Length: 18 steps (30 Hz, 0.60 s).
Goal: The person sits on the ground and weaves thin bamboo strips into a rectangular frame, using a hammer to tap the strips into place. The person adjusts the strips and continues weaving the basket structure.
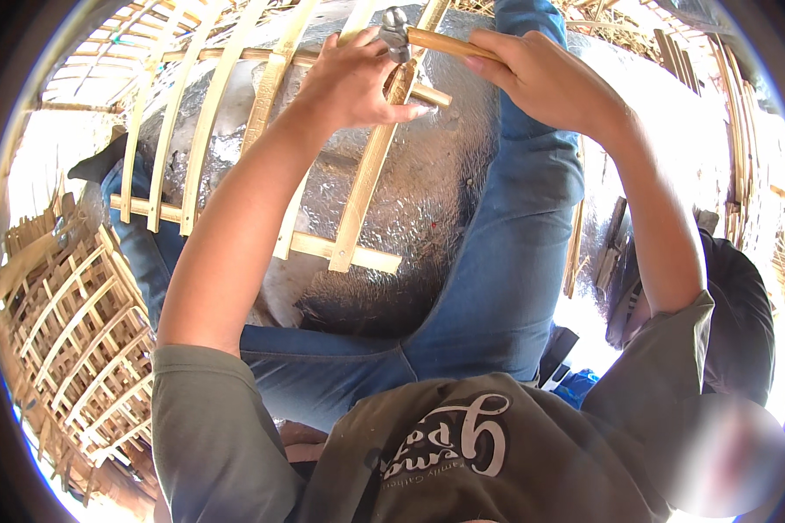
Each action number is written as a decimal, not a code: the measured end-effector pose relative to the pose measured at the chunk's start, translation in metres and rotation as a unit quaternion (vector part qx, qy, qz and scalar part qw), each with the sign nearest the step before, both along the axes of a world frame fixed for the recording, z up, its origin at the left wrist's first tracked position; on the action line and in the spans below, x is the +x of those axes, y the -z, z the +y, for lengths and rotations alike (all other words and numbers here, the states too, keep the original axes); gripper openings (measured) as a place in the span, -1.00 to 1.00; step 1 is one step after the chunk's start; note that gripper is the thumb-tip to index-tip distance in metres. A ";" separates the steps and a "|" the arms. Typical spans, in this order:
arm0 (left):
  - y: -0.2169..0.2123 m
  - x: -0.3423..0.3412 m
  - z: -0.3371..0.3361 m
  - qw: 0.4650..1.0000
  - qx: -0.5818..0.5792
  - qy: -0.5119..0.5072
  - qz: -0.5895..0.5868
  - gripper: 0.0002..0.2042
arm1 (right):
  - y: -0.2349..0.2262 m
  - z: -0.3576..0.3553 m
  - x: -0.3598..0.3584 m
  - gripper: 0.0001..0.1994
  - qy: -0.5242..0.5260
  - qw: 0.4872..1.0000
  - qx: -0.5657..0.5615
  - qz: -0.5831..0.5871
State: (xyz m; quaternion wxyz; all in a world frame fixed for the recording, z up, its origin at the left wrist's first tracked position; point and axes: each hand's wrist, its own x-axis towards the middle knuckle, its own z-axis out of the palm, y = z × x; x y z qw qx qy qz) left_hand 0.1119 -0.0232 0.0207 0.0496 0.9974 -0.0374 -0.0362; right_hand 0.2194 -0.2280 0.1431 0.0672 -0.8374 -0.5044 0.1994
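Observation:
My right hand [541, 78] is closed round the wooden handle of a hammer [449, 44]. The hammer's metal head rests at or just above the far joint of a pale bamboo slat frame [364, 187]. At that joint my left hand [353, 83] grips the outermost slat, its thumb stretched across to the right. The hammer head partly covers the left fingertips, so I cannot tell whether a nail is there. Several long slats run side by side across two crosspieces; the near crosspiece [366, 255] sticks out past the last slat.
My legs in blue jeans [515, 227] spread around the frame. Shiny, wrinkled silvery sheeting [427, 200] covers the ground beneath. A woven bamboo lattice [83, 340] lies at the left. A person in dark clothing [737, 314] is close at my right, near dark wood pieces [615, 248].

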 end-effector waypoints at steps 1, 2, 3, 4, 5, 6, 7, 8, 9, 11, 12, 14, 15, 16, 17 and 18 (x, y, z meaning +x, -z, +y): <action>0.000 0.000 0.000 1.000 0.002 -0.001 0.004 -0.17 | 0.002 0.002 0.000 -0.69 -0.001 1.000 0.009 -0.003; -0.001 0.000 -0.001 1.000 0.008 -0.001 0.005 -0.17 | 0.003 0.000 0.000 -0.69 0.001 1.000 0.016 -0.006; -0.003 0.001 -0.002 1.000 -0.003 0.002 0.007 -0.18 | 0.004 0.000 0.000 -0.70 0.002 1.000 0.023 -0.009; -0.004 0.001 -0.002 1.000 -0.014 0.006 0.009 -0.18 | 0.002 -0.001 0.001 -0.70 -0.003 1.000 0.003 -0.003; -0.009 0.000 -0.003 1.000 -0.023 0.008 0.013 -0.18 | -0.001 0.000 0.003 -0.70 -0.009 1.000 -0.014 0.005; -0.016 0.002 -0.004 0.998 -0.002 0.007 0.055 -0.15 | -0.002 0.002 0.005 -0.70 -0.015 0.999 -0.032 0.013; -0.008 0.001 -0.003 1.000 -0.009 0.000 0.019 -0.15 | -0.003 0.003 0.004 -0.70 -0.010 1.000 -0.015 0.012; -0.002 -0.001 -0.003 1.000 -0.016 -0.008 -0.018 -0.15 | -0.004 0.005 0.002 -0.70 -0.006 1.000 0.002 0.011; 0.004 -0.003 -0.002 0.998 -0.023 -0.015 -0.055 -0.15 | -0.006 0.006 0.000 -0.70 -0.002 1.000 0.019 0.010; 0.002 0.002 0.000 1.000 -0.001 -0.008 0.017 -0.14 | -0.010 0.009 -0.002 -0.71 -0.016 0.999 -0.036 -0.010; -0.003 0.005 -0.001 0.999 0.009 -0.002 0.051 -0.13 | -0.011 0.011 -0.002 -0.71 -0.021 0.998 -0.064 -0.021; -0.002 0.005 -0.001 0.999 -0.012 -0.017 0.038 -0.14 | -0.001 0.007 0.000 -0.69 -0.037 0.999 0.029 -0.017; 0.000 0.004 -0.002 0.999 -0.023 -0.026 0.032 -0.14 | 0.003 0.005 0.001 -0.68 -0.046 0.996 0.076 -0.014; 0.002 0.004 -0.002 0.999 -0.019 -0.019 0.017 -0.14 | 0.003 0.004 0.002 -0.68 -0.049 0.997 0.053 -0.031; 0.003 0.003 -0.002 1.000 -0.015 -0.012 0.002 -0.14 | 0.002 0.004 0.001 -0.69 -0.053 0.997 0.029 -0.047; 0.005 0.003 0.000 1.000 -0.011 -0.005 -0.013 -0.14 | 0.000 0.005 0.000 -0.69 -0.056 0.996 0.006 -0.063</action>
